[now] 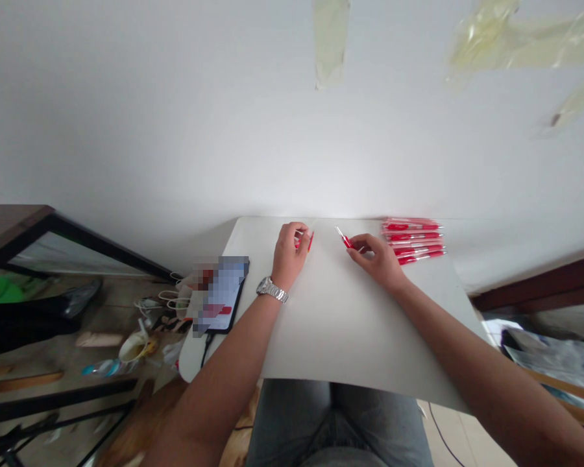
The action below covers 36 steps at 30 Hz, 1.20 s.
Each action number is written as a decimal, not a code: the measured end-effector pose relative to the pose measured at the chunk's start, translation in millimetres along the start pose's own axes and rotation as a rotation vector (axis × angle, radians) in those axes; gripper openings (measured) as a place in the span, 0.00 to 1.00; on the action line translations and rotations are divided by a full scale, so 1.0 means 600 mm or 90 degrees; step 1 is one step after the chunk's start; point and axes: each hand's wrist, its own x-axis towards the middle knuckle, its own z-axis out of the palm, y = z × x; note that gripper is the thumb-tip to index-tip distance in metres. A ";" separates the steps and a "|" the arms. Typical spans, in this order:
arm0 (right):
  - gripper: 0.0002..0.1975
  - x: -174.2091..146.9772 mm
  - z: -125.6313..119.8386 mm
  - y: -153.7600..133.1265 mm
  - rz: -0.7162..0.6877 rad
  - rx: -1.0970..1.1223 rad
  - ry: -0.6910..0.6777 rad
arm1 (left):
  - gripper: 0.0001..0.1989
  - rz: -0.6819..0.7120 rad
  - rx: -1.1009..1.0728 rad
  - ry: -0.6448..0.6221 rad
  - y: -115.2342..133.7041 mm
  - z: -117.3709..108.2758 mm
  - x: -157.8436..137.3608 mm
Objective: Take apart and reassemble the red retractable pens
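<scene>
Over the far middle of the white table (316, 324), my left hand (291, 250) is closed on a small red pen part (311, 241); its exact shape is partly hidden by the fingers. To its right, my right hand (376, 256) pinches a red pen (344, 239) between thumb and fingertips, its clear and silvery end tilted up to the left. The two hands are apart. Just beyond my right hand lies a row of red pens (413, 237), stacked side by side at the table's far right.
A phone (224, 292) with a cable lies at the table's left edge. The white wall (292, 130) with tape strips rises right behind the table. On the floor at left are a cup (132, 348), a bottle (101, 368) and another person's shoe (82, 297).
</scene>
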 end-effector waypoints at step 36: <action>0.11 -0.006 0.001 -0.010 -0.074 -0.032 -0.042 | 0.15 -0.245 -0.592 -0.016 0.030 0.032 -0.010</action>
